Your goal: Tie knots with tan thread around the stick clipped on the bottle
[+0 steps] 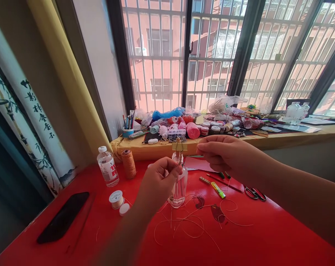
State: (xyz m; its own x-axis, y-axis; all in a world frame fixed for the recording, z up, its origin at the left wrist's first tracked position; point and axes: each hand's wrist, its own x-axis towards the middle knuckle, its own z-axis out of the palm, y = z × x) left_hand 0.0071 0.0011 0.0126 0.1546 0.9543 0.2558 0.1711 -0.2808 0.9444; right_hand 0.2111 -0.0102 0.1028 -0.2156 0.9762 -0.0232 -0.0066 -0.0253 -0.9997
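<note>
A clear glass bottle (179, 192) stands upright on the red table, with a yellowish binder clip (179, 146) at its mouth. A short knotted cord (180, 159) hangs below the clip, in front of the bottle's neck. My left hand (159, 181) is closed, thumb and forefinger pinching the cord's lower end beside the bottle. To the right of the clip, my right hand (224, 151) is closed in a pinch, apparently on a fine thread, barely visible at the fingertips. Loose thin threads (193, 220) curl across the table in front of the bottle.
A black phone (64, 218), a thread spool (116, 199), an orange thread cone (128, 163) and a water bottle (108, 166) are on the left. On the right lie scissors (255, 193), a lighter (218, 190) and a thin stick (225, 183). Craft supplies (192, 129) crowd the windowsill.
</note>
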